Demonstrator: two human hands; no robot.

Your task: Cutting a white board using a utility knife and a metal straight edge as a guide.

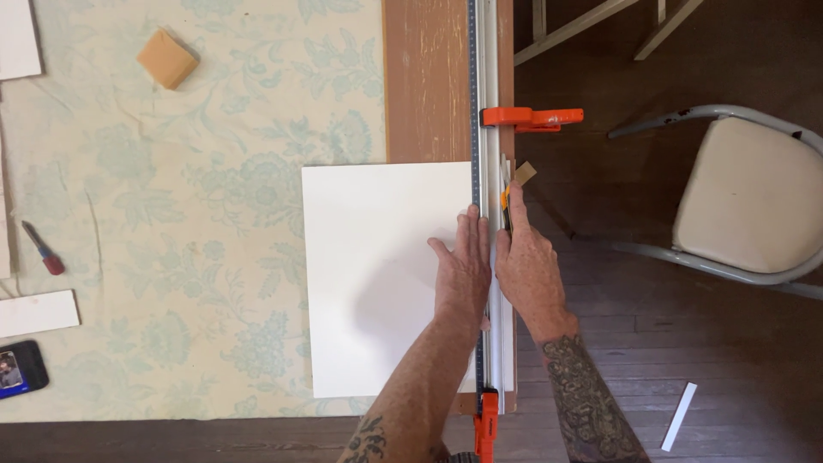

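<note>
While the flat left hand (463, 270) pins the white square board (377, 274) against the clamped long metal straightedge (485, 77), the right hand (525, 266), closed on the orange utility knife (506, 201), is best drawn steadily along its edge.

I see a sponge (167, 58), a screwdriver (43, 249), a phone (21, 369), and a chair (750, 201) off right.
</note>
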